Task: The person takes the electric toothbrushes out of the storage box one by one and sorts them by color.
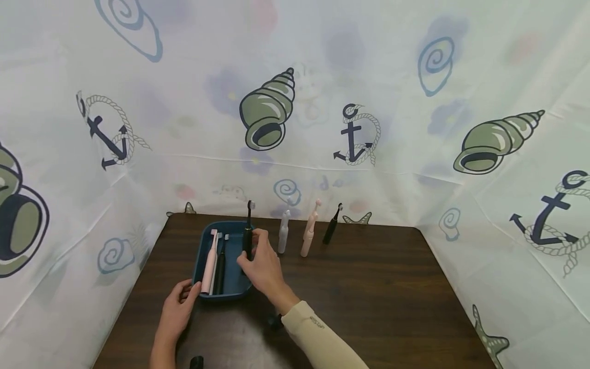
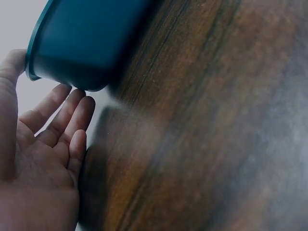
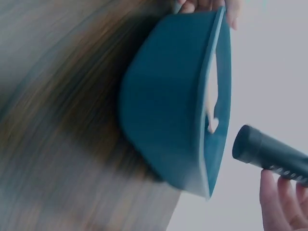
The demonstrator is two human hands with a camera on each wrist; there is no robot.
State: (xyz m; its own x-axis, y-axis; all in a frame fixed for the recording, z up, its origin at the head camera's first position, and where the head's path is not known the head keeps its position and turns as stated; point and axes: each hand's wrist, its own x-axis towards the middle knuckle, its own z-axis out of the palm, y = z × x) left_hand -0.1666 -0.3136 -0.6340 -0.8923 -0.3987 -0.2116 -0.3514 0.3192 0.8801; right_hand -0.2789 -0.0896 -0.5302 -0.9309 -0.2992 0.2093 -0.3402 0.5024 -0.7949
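Blue tray is held by left hand's grip; three toothbrushes are stowed inside, a black brush is clamped in right hand's grip, other brushes are left on counter.

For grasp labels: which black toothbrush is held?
The black electric toothbrush in the right hand; another lies in the tray, a third stands on the table.

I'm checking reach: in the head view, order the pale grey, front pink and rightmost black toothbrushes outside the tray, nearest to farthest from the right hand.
1. Pale grey toothbrush, right of the tray.
2. Front pink toothbrush, further right.
3. Rightmost black toothbrush, furthest right.
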